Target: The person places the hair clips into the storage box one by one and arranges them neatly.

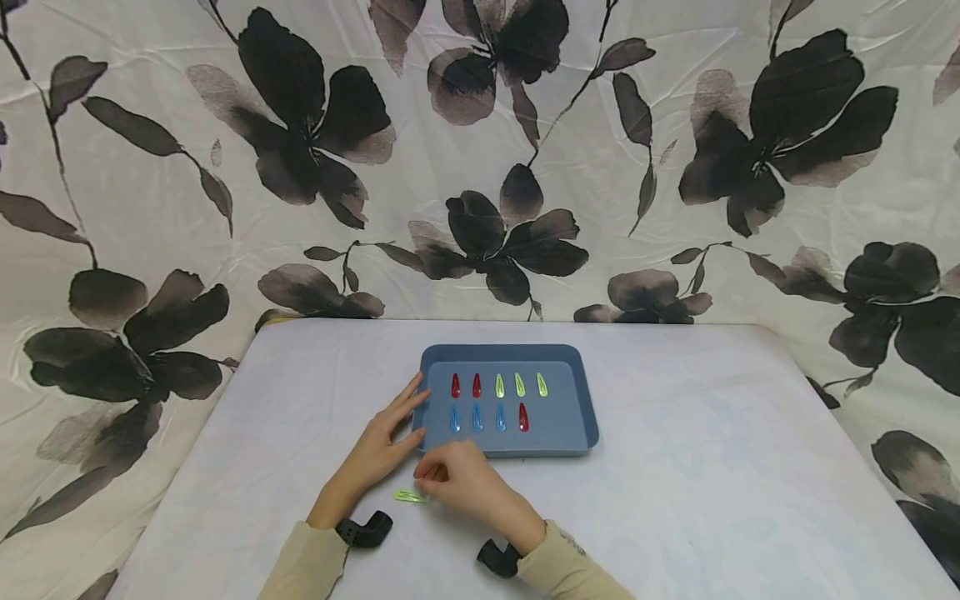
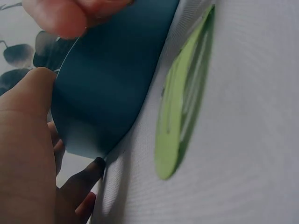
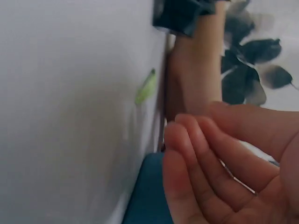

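Observation:
My left hand rests at the left end of a blue tray, its spread fingers touching the rim; the left wrist view shows the thumb at the tray's edge. A green snap hair clip lies on the white cloth in front of the tray, close up in the left wrist view. Over the cloth just right of that clip is my right hand, with loosely bent fingers and nothing visible between them and the thumb.
On the tray, the back row has two red hair clips and three green clips. The front row has three blue clips and one red clip. A flower-printed curtain hangs behind the table.

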{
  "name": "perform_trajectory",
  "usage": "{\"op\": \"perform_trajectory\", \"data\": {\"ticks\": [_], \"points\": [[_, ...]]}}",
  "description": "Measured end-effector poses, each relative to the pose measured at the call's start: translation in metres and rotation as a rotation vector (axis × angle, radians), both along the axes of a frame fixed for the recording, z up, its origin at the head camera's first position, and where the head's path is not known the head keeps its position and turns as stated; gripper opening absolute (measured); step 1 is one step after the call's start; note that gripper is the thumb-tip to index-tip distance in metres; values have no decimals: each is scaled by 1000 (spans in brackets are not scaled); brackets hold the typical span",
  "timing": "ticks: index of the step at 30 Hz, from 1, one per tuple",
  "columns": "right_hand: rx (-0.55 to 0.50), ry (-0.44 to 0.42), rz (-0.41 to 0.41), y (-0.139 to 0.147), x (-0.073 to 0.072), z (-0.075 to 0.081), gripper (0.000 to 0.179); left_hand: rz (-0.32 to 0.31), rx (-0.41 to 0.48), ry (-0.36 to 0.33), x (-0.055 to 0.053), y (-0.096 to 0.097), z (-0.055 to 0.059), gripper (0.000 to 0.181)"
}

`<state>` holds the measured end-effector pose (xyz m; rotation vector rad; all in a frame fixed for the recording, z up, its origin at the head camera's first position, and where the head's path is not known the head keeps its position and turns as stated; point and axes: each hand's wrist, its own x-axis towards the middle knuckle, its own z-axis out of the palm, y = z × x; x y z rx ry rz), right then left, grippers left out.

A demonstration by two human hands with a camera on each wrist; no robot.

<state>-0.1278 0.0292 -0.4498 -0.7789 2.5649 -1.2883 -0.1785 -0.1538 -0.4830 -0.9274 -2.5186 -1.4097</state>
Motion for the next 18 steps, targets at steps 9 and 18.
{"op": "perform_trajectory", "data": {"ticks": [9,18], "points": [[197,29,-62,-17,9,-9,5,12,3,-2,-16,-8,-34,60],[251,34,-94,-23,13,-14,13,2,12,-16,-17,-8,-33,59]]}}
